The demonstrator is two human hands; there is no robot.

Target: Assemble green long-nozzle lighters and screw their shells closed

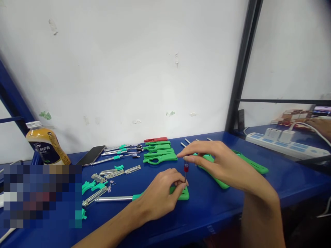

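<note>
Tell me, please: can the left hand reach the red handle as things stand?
Probably yes, from above: green handles lie in front of the red handle, leaving it visible. The left hand, however, appears to hold a green tool.

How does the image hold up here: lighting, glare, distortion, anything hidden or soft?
Head view: the wall is bright, but under the table at right it is dark; head view: highlights run along the near metal tube; head view: the bottle leans, probably wide-angle stretch; head view: pixelation masks the lower left; head view: the screwdriver tip is too small to judge.
</note>
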